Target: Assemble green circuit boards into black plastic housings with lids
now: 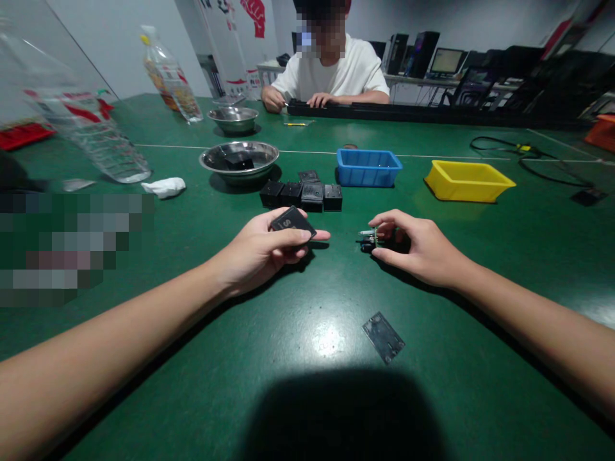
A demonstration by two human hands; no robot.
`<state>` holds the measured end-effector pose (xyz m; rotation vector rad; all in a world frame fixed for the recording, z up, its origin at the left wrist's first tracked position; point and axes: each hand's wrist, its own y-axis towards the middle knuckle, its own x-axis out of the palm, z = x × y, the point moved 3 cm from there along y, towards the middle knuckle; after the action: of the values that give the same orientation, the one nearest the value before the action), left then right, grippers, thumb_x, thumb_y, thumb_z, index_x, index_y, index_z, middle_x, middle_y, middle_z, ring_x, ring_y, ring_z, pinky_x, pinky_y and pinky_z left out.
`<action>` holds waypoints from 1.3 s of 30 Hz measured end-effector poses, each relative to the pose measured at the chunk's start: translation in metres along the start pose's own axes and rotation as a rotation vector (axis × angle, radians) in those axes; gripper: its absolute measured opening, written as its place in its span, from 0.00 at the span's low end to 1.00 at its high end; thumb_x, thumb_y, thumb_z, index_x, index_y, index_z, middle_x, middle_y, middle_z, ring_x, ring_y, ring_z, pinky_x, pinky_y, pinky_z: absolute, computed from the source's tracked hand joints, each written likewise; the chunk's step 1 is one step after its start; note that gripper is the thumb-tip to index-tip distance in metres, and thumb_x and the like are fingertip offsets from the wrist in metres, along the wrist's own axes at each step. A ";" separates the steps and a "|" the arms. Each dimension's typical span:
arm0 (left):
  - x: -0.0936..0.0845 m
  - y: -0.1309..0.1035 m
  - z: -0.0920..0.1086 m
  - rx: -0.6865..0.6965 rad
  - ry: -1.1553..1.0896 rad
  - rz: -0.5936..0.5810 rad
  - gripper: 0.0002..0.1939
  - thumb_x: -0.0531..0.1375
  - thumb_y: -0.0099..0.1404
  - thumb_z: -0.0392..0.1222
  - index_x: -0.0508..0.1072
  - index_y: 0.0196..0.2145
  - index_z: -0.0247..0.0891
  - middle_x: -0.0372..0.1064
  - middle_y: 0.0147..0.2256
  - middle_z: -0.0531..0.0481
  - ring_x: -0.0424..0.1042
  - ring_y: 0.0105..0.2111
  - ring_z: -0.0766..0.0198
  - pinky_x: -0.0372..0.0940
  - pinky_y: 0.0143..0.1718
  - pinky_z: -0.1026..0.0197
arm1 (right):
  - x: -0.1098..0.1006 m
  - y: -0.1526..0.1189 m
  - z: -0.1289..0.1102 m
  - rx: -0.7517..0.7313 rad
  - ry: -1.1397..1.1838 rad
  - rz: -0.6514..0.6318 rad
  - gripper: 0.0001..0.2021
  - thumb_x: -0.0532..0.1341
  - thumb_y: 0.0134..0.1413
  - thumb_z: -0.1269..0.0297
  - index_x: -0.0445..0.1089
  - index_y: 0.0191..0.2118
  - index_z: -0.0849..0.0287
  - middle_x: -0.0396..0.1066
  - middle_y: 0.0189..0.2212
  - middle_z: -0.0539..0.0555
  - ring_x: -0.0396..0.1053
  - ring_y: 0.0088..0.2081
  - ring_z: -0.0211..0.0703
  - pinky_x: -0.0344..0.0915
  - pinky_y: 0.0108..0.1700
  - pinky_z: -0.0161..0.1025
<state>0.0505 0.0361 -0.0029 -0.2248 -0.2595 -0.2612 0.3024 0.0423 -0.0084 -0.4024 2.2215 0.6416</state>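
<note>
Matt black plastic case (292,222); glossy green table (307,333); shiny metal bowl (239,158).

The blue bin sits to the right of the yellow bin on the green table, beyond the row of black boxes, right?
Not quite. In the head view the blue bin sits to the left of the yellow bin, not to its right. The rest holds: both are on the green table, beyond the row of black boxes.
</note>
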 end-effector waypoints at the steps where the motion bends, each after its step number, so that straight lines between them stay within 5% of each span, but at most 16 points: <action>1: 0.000 0.000 0.000 0.001 0.015 0.002 0.22 0.72 0.49 0.31 0.68 0.39 0.35 0.80 0.39 0.39 0.67 0.21 0.73 0.58 0.24 0.68 | 0.000 0.000 0.000 0.000 0.002 0.000 0.17 0.67 0.54 0.63 0.70 0.49 0.57 0.77 0.37 0.54 0.75 0.39 0.45 0.69 0.42 0.40; 7: 0.000 0.001 -0.001 0.007 0.049 -0.017 0.31 0.76 0.44 0.30 0.67 0.43 0.37 0.80 0.45 0.38 0.78 0.32 0.63 0.65 0.28 0.68 | 0.000 0.000 0.000 0.004 -0.001 -0.004 0.17 0.67 0.54 0.63 0.70 0.49 0.58 0.76 0.37 0.54 0.74 0.38 0.44 0.69 0.42 0.39; 14: -0.004 0.003 -0.002 -0.002 -0.021 -0.047 0.34 0.74 0.42 0.25 0.68 0.46 0.36 0.80 0.45 0.41 0.78 0.31 0.69 0.72 0.36 0.68 | 0.001 -0.001 0.001 -0.001 0.001 -0.001 0.17 0.67 0.54 0.63 0.70 0.49 0.57 0.77 0.38 0.54 0.75 0.39 0.45 0.69 0.42 0.39; 25: 0.000 0.000 0.000 -0.029 0.002 -0.030 0.21 0.71 0.49 0.27 0.74 0.41 0.33 0.80 0.46 0.38 0.80 0.34 0.65 0.73 0.36 0.67 | -0.001 0.000 0.000 0.002 -0.006 -0.001 0.17 0.67 0.54 0.63 0.70 0.49 0.57 0.76 0.37 0.53 0.74 0.38 0.45 0.69 0.41 0.39; 39: 0.000 0.000 -0.001 -0.040 0.017 -0.031 0.22 0.73 0.48 0.29 0.74 0.41 0.34 0.80 0.47 0.39 0.80 0.35 0.65 0.71 0.38 0.66 | 0.000 -0.001 0.001 0.003 0.004 -0.003 0.17 0.67 0.54 0.63 0.69 0.50 0.57 0.76 0.37 0.53 0.74 0.38 0.44 0.68 0.41 0.39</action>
<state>0.0504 0.0356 -0.0043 -0.2576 -0.2409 -0.2993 0.3039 0.0425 -0.0092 -0.4062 2.2247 0.6366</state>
